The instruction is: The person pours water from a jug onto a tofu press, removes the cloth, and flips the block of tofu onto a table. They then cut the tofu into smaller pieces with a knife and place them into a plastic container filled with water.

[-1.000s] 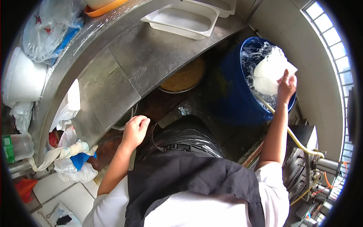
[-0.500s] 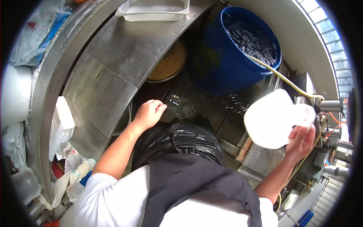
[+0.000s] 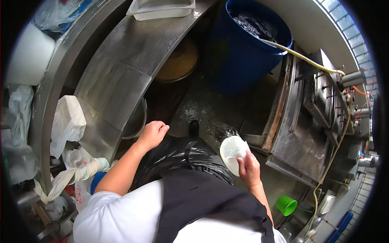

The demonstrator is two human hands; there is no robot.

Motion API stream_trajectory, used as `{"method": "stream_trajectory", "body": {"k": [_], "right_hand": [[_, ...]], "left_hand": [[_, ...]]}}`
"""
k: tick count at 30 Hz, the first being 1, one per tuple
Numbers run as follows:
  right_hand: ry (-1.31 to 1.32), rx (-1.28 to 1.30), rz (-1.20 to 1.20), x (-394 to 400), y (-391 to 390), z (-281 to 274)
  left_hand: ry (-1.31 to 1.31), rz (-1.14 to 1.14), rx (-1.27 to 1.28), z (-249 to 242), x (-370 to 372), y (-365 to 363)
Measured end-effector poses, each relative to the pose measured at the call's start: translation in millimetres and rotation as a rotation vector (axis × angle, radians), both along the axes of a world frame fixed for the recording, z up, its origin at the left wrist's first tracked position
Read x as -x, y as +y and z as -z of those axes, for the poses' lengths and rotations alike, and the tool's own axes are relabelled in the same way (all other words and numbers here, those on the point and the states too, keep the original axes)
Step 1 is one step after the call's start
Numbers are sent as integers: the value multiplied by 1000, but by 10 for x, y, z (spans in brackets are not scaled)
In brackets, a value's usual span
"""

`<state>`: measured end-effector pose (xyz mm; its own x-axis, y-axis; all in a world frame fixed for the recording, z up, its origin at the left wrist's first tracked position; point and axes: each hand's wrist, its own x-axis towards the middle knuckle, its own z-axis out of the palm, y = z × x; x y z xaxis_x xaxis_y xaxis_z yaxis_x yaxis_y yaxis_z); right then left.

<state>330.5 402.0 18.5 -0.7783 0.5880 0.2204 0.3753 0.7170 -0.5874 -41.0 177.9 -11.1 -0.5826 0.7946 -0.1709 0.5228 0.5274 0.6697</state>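
Observation:
My right hand [image 3: 249, 167] grips the handle side of a white plastic scoop [image 3: 234, 153], which is tilted low over the floor beside my apron. Water splashes from the scoop's far edge onto the wet floor [image 3: 210, 109]. My left hand [image 3: 153, 133] hangs in front of the black apron [image 3: 186, 160], its fingers curled in and nothing visible in them. Ahead stands a blue barrel [image 3: 247, 52] of water, with a yellow hose [image 3: 308, 60] running over its rim.
At the left runs a steel counter [image 3: 117, 77] with a white tray [image 3: 162, 9] at its far end. Under it are a basin of grains [image 3: 178, 65] and a metal pot [image 3: 137, 119]. Steel equipment [image 3: 300, 129] stands right, a green bucket [image 3: 286, 205] lower right.
My right hand has brought the scoop down and left, from the right-hand equipment to near my apron. Water now splashes beside it. The view has shifted, and the green bucket has come into sight.

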Motion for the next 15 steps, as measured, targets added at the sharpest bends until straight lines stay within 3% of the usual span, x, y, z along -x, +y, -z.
{"method": "stream_trajectory", "body": {"k": [5,6,10,11,15], "right_hand": [[-140,41,-95,93,-509,331],[-314,132,-112,193,-562,296],[-592,333,-211,646,-695,749],[-725,363,-202,818,-703,776],[-837,358,-75,1193,-543,1374]], "left_hand": [[51,104,46,-181,-285,-450],[53,91,1,-233,-314,-474],[29,37,-72,-407,-381,-473],[29,31,-78,-425,-373,-474],[2,69,-97,-491,-227,-467]]}}
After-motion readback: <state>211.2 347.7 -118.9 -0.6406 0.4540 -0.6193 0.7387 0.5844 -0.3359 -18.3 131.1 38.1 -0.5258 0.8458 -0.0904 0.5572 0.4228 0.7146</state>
